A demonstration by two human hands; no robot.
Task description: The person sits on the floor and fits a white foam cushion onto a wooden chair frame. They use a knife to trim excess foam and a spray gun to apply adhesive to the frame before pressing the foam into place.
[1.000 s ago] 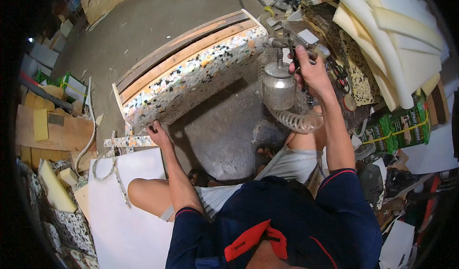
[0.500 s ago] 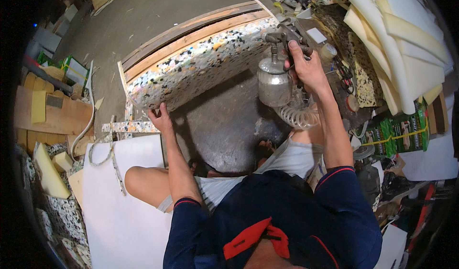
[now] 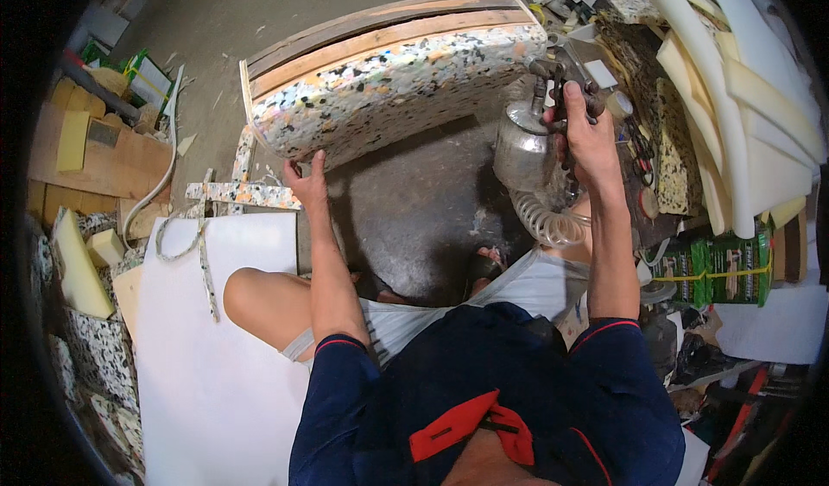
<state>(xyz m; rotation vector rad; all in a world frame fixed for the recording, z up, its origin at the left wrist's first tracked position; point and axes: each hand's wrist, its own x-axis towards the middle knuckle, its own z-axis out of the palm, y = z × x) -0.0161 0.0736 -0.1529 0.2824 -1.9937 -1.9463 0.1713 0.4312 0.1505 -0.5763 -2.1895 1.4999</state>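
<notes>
My right hand (image 3: pixel 585 129) grips a metal spray gun (image 3: pixel 561 80) with a dented silver cup (image 3: pixel 522 145) beneath it. A clear coiled hose (image 3: pixel 540 220) hangs below the cup. My left hand (image 3: pixel 304 176) holds the lower left corner of a long padded wooden frame (image 3: pixel 389 89), thumb against its edge. The frame has bare slats (image 3: pixel 371 20) on top and speckled foam along the side toward me; the spray gun is near its right end. Strips of speckled foam (image 3: pixel 250 194) lie just left of my left hand.
White and cream foam sheets (image 3: pixel 734 115) are heaped at the right, above green packages (image 3: pixel 734 270) and clutter. A white board (image 3: pixel 216 356) lies by my left knee. Plywood pieces (image 3: pixel 95 141), foam offcuts (image 3: pixel 82 261) and a white tube (image 3: pixel 164 184) line the left side.
The padded frame has shifted up and to the right in the view, with my left hand still at its corner. The spray gun has swung slightly right, still in my right hand.
</notes>
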